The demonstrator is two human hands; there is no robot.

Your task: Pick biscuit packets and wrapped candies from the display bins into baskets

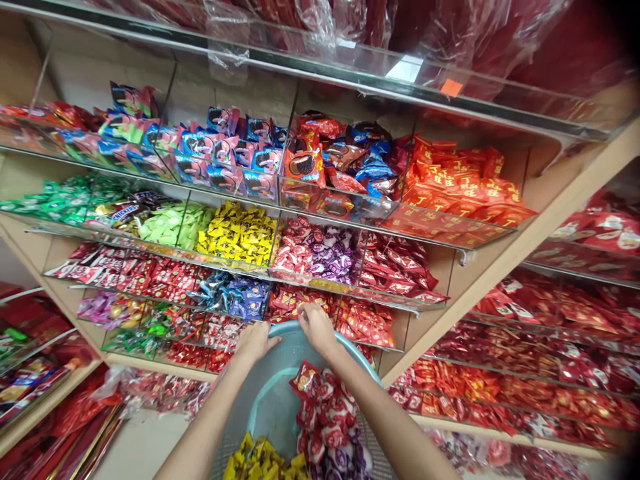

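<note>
A light blue mesh basket (280, 393) is below my hands, with yellow-wrapped sweets (265, 461), red-and-white sweets (327, 413) and purple sweets (350, 460) inside. My left hand (255, 342) grips its far rim on the left, thumb towards the inside. Over the rim to the right, my right hand (317, 327) has its fingers curled together near the red packets (295, 301) on a low shelf. What those fingers hold, if anything, is too small to tell.
Clear-fronted shelves rise ahead, holding yellow sweets (237, 233), green sweets (175, 223), orange packets (460, 177) and wrapped biscuits (230, 157). A slanting wooden panel (500, 267) separates further red packets at right. Another shelf unit (50, 407) stands at lower left.
</note>
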